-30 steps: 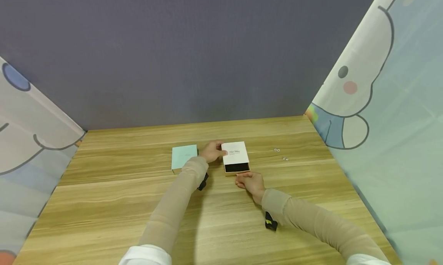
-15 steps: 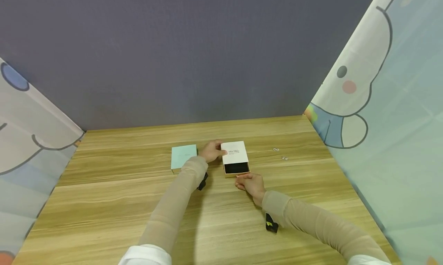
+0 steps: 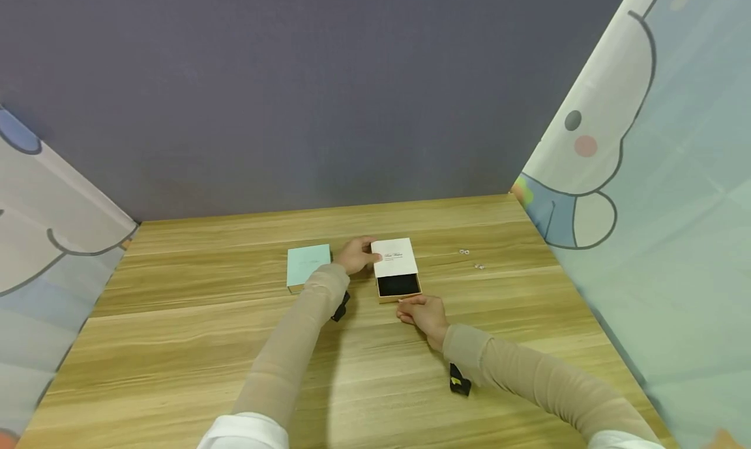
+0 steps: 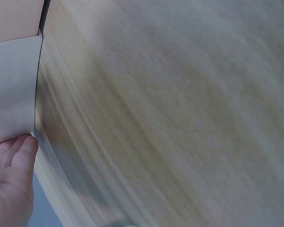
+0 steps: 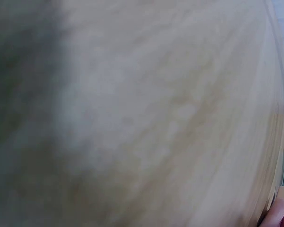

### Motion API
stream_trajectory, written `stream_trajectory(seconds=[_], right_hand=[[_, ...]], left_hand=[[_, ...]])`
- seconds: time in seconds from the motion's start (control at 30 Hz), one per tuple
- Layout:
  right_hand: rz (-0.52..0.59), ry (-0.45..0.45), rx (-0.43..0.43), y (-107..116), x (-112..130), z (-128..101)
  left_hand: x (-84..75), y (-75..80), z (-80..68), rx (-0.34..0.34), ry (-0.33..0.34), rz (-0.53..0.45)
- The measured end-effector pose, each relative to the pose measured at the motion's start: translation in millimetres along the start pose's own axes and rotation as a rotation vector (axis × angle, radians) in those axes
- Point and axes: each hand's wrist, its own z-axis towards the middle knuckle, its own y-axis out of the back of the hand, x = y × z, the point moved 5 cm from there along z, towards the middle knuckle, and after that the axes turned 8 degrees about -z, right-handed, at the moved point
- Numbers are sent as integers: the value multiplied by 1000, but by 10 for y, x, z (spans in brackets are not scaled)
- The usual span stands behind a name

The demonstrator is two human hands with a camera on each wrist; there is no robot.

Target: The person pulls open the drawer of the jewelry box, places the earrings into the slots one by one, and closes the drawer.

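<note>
A white slide-out gift box (image 3: 395,257) with small dark lettering lies on the wooden table. Its drawer (image 3: 399,285), black inside with a tan front, sticks partly out on the near side. My left hand (image 3: 356,255) grips the box's white sleeve from the left, thumb on top. In the left wrist view, the fingers of this hand (image 4: 12,175) bear on the end of the white sleeve (image 4: 15,90). My right hand (image 3: 426,315) pinches at the drawer's front edge. Only its fingertips (image 5: 277,213) show in the right wrist view's lower corner.
A mint-green box (image 3: 308,264) sits left of the white one, partly behind my left wrist. Two pairs of tiny pale ring-shaped pieces (image 3: 464,252) (image 3: 479,266) lie to the right. A dark wall (image 3: 328,97) borders the table's far edge.
The drawer has slid a little further out toward me, so more black interior shows. My right hand has come slightly nearer with it; the left hand keeps its hold on the sleeve.
</note>
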Motion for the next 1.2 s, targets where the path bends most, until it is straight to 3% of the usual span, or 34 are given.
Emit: stream_trajectory(seconds=[1.2], right_hand=[[-8,18,19,9,18,-44]], left_hand=[[9,-8,33,-9,-8,-3]])
